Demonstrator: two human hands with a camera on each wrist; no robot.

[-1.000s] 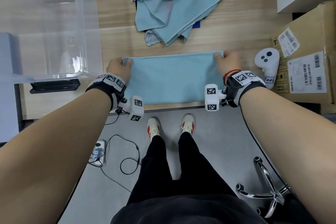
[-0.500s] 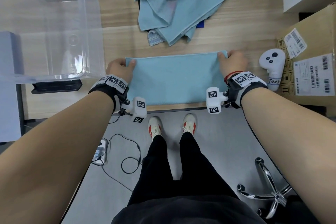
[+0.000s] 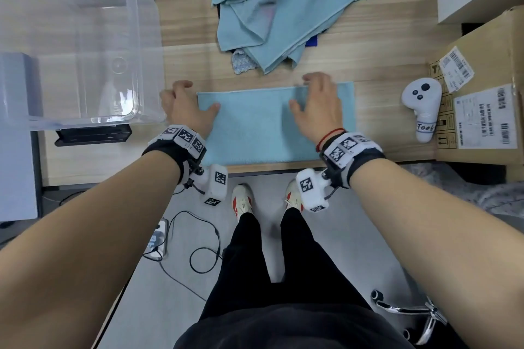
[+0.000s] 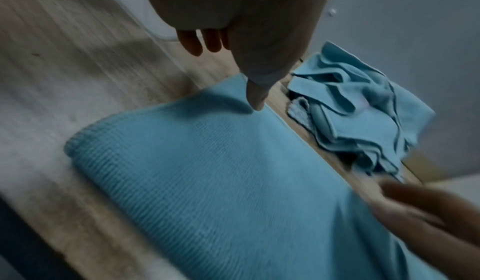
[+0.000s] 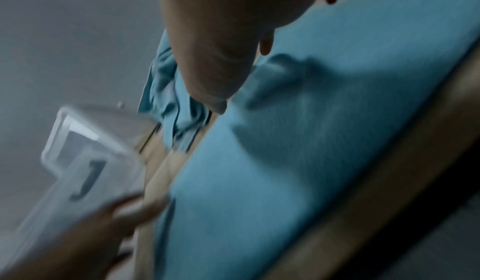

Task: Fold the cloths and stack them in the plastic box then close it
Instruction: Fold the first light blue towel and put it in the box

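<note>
A light-blue cloth, folded into a flat rectangle, lies at the wooden table's front edge. My left hand sits at its left end with the thumb on the cloth and the fingers loose over the table. In the left wrist view the thumb of that hand touches the cloth. My right hand lies spread over the cloth's right part, gripping nothing; its view is blurred. The clear plastic box stands open and empty to the left. A pile of unfolded blue cloths lies behind.
A white hand controller lies right of the cloth, beside a cardboard box. A black flat object sits under the plastic box's front edge. Below the table edge are my shoes, a cable and a chair base.
Both hands have let go of the cloth's far corners. The right hand has moved left onto the cloth; the left hand now rests at the left edge with only its thumb on it.
</note>
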